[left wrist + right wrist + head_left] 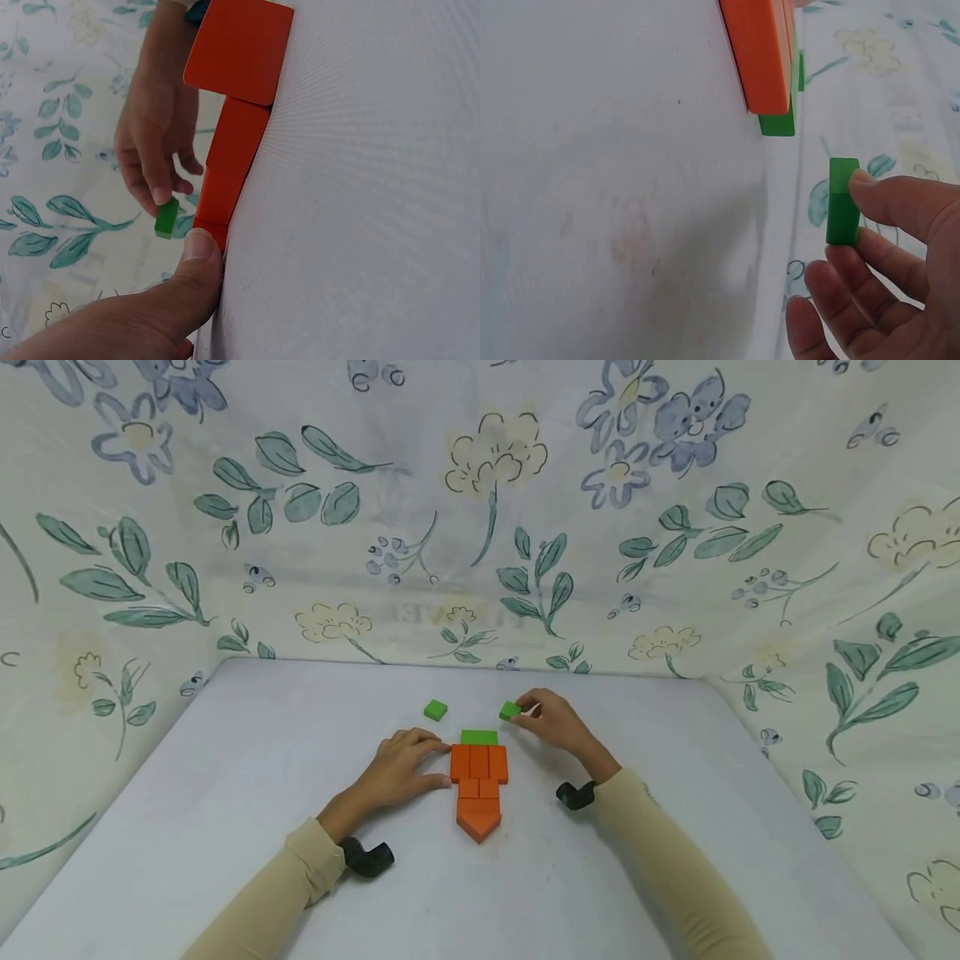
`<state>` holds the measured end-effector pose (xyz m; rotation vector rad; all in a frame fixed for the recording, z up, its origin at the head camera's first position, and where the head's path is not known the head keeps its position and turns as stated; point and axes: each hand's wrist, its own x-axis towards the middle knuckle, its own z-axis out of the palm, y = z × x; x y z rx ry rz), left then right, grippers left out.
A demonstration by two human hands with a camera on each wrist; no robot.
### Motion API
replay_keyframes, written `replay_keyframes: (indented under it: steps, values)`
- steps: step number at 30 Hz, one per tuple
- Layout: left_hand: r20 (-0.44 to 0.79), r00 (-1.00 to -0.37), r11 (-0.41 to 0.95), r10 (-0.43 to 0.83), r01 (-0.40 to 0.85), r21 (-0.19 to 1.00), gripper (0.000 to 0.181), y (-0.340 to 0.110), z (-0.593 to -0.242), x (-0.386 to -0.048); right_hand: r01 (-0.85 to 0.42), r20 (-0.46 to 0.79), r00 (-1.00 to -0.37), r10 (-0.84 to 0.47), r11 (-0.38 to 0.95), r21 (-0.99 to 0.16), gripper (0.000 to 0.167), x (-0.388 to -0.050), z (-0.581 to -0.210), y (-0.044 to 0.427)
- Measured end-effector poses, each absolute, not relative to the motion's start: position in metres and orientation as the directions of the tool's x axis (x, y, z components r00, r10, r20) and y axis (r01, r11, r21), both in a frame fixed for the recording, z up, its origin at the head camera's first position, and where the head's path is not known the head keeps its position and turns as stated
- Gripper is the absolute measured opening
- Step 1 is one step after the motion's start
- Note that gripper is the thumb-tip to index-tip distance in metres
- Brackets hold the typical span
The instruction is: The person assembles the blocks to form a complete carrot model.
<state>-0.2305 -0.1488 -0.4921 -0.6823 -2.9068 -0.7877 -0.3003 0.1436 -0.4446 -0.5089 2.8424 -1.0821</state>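
Observation:
Flat orange blocks (478, 763) lie together on the white table, tapering to a pointed orange block (478, 820) at the near end. A green block (479, 737) adjoins their far edge. My left hand (405, 767) rests at the left side of the arrangement, thumb and index finger apart. In the left wrist view its thumb (199, 247) touches an orange block (217, 195). Beyond the arrangement, to the right, my right hand (555, 718) pinches a small green block (844, 201) between thumb and fingers. Another small green block (436, 709) lies at the far left of the arrangement.
The white table (637, 877) ends at the back against a hanging floral cloth (420, 527), which also rises on both sides. A black wrist device (367, 858) sits on the left wrist, and a matching black device (576, 796) on the right.

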Motion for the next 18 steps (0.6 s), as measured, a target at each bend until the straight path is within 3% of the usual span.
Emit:
replay_keyframes:
  steps: [18]
  values:
    - [0.167, -0.903, 0.774, 0.395, 0.425, 0.469, 0.058, -0.149, -0.494, -0.231, -0.242, 0.02, -0.951, -0.308, 0.704, -0.668, 0.031, -0.301, -0.455, 0.128]
